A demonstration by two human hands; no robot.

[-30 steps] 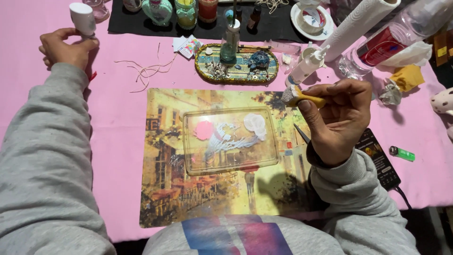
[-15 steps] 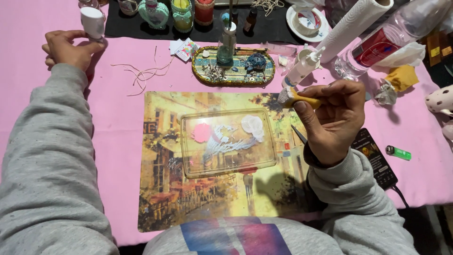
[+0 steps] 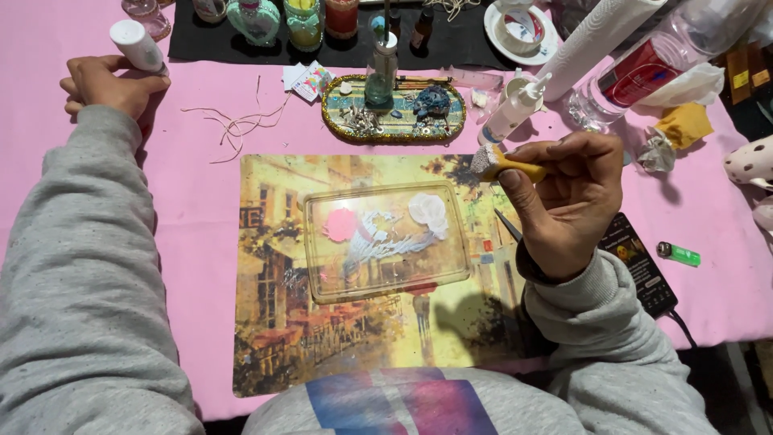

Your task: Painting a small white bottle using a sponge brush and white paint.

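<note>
The right hand (image 3: 568, 201) pinches a yellow sponge dabber (image 3: 503, 164) raised above the printed placemat (image 3: 274, 322), just beside a white squeeze bottle (image 3: 513, 110). The left hand (image 3: 105, 84), far out on the pink worktop (image 3: 201, 201), grips a small white bottle (image 3: 137, 44). Between them a clear tray (image 3: 386, 242) with pink and white paint lies on the placemat, below an oval glitter tray (image 3: 394, 113)

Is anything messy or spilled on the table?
Nothing looks spilled. The only untidy bit is a loose tangle of pale string lying on the pink tablecloth near the left hand. The paint blobs sit inside the clear tray.
</note>
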